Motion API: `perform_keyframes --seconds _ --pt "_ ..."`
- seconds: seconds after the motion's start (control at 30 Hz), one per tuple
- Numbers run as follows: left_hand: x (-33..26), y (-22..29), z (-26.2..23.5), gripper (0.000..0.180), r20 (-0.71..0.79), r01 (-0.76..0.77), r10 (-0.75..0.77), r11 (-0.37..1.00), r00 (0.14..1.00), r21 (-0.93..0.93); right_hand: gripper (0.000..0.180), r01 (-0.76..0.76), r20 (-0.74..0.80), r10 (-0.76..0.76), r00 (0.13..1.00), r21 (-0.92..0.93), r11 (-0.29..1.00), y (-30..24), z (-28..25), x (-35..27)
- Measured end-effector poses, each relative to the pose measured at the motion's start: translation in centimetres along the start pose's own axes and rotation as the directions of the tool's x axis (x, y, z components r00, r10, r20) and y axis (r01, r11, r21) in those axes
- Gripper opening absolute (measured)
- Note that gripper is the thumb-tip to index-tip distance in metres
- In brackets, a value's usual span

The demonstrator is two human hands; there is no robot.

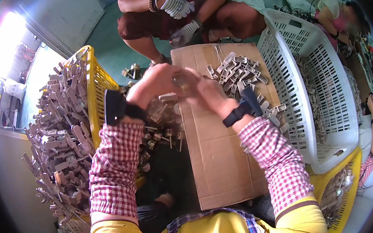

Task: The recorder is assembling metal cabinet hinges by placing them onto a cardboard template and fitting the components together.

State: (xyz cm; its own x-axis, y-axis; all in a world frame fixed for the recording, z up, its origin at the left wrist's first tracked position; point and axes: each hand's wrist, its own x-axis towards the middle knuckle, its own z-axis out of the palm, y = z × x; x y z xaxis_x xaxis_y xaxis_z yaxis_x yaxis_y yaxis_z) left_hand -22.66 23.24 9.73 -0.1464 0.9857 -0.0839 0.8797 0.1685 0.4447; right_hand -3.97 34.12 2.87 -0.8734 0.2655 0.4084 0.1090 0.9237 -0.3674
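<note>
Above the far left part of a cardboard sheet [224, 157], my left hand [157, 84] and my right hand [211, 92] meet, fingers closed together. A small part with a brassy, shiny look [183, 85] shows between them, blurred and mostly covered by fingers. On the cardboard, beyond my right hand, lies a heap of small grey lever-like pieces [240, 73]. Below my left hand, left of the cardboard, is a pile of metal fittings [155, 138] with brass-coloured bodies and thin stems.
To my left stands a yellow crate [98, 79] beside a tall heap of grey-handled parts [62, 148]. White plastic crates [284, 82] line the right, with a yellow crate [353, 178] nearer me. Across from me crouches a person in striped gloves [177, 6]; other people work at far right.
</note>
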Motion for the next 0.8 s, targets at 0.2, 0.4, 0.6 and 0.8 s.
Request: perform_keyframes --seconds 0.2,0.4,0.6,0.8 --pt "1.1 -3.8 -1.3 0.059 0.007 0.022 -0.021 0.995 1.0 -0.098 0.079 -0.106 0.064 0.109 0.992 -0.042 0.993 -0.1 0.9 3.8" --pt "-1.6 0.4 1.9 0.092 -0.206 0.076 0.019 0.892 0.978 0.446 0.063 -0.185 0.409 0.093 0.908 0.191 0.964 5.3 0.5 9.2" --pt "1.3 -3.8 2.8 0.082 -0.345 0.039 0.145 0.879 0.927 0.475 0.095 0.021 0.211 -0.014 0.977 -0.03 0.999 3.7 2.1 9.0" --pt "4.3 -1.9 2.7 0.085 -0.281 0.098 0.057 0.855 0.958 0.509 0.078 -0.173 0.176 0.197 0.965 -0.144 0.974 2.1 1.0 7.2"
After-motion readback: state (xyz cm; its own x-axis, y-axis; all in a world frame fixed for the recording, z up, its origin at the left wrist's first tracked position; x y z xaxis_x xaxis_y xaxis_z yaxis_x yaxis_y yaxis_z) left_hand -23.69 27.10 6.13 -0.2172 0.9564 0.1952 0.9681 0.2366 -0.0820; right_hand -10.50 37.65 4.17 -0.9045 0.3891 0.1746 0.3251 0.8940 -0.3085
